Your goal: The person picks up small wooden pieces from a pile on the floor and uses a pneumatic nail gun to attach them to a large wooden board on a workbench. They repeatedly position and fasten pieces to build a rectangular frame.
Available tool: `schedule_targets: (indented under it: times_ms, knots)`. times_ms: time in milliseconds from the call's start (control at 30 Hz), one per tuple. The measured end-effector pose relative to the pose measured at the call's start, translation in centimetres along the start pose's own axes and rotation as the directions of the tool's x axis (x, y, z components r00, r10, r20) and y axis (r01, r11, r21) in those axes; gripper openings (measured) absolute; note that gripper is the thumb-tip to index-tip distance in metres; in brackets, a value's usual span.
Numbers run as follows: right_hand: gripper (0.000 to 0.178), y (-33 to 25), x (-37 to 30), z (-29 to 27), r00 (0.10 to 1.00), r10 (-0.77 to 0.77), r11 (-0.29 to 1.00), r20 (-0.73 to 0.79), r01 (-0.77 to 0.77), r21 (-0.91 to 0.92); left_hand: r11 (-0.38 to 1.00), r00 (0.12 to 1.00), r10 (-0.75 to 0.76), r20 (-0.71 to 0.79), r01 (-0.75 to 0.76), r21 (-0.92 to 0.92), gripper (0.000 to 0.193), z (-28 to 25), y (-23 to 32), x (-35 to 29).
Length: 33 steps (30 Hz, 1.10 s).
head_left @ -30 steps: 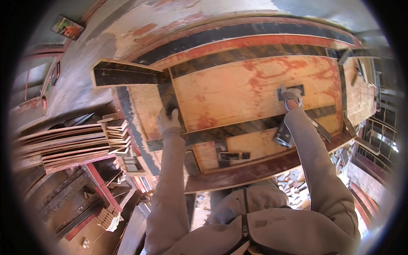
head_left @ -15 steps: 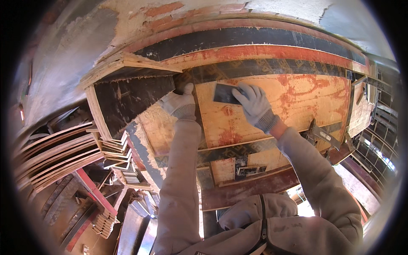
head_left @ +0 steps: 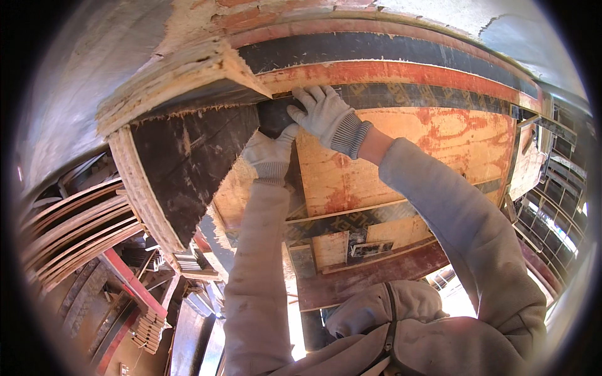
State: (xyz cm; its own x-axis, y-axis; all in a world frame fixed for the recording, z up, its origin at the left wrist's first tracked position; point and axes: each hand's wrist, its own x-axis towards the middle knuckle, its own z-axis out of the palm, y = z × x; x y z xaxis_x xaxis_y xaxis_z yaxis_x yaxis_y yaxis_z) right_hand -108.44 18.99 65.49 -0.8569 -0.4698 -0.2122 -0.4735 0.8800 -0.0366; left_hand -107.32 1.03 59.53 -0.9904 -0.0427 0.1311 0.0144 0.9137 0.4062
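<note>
A small black rectangular board piece (head_left: 274, 117) sits in the corner at the tip of a dark-faced wooden block (head_left: 188, 150), whose plywood edges are rough. My right hand (head_left: 326, 116), in a whitish knit glove, reaches across and grips the piece at its right side, fingers bent over the far edge. Close below, my gloved left hand (head_left: 269, 150) is closed at the block's tip, its thumb side near the piece. The left fingers are mostly hidden. Under both hands lies a large plywood panel (head_left: 401, 156), orange with red stains and framed by dark strips.
Curved layers of red and black board (head_left: 401, 72) run along the far side, against a worn wall (head_left: 119, 56). Stacked curved plywood strips (head_left: 81, 232) stand at the left, above more offcuts. Metal racking (head_left: 564, 188) is at the right.
My right hand has carried the black piece left, to the corner beside my left hand. The dark-faced block appears larger and nearer. The hammer on the panel is now hidden behind my right arm.
</note>
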Motion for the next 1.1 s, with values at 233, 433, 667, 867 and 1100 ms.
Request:
schedule_targets:
  times_ms: [233,433,667,867,1100]
  knots:
    - [0.057,0.5,-3.4,-0.1,0.973,0.188,0.959,-0.136,-0.151,0.241,0.989,0.994,0.059,-0.092,-0.046,0.138,0.102,1.5,-1.1,0.1]
    - [0.078,6.0,-34.5,1.9,0.490,0.850,0.499,0.192,-0.866,-0.002,0.987,0.997,-0.069,0.040,0.074,-0.139,0.076,1.2,-0.7,0.1]
    - [0.088,5.1,-54.2,4.6,0.348,0.782,0.570,0.518,-0.735,-0.367,0.996,0.992,-0.085,0.094,0.082,0.034,0.090,0.0,-0.2,1.1]
    - [0.108,1.8,-52.6,8.1,0.282,0.756,0.478,0.591,-0.854,-0.204,0.968,0.936,-0.251,0.245,0.245,0.055,0.103,0.8,-1.3,0.9]
    - [0.094,2.5,-51.8,4.5,0.285,0.714,0.400,0.640,-0.916,-0.038,0.988,0.986,-0.134,0.095,0.141,-0.069,0.103,0.4,-0.2,0.4]
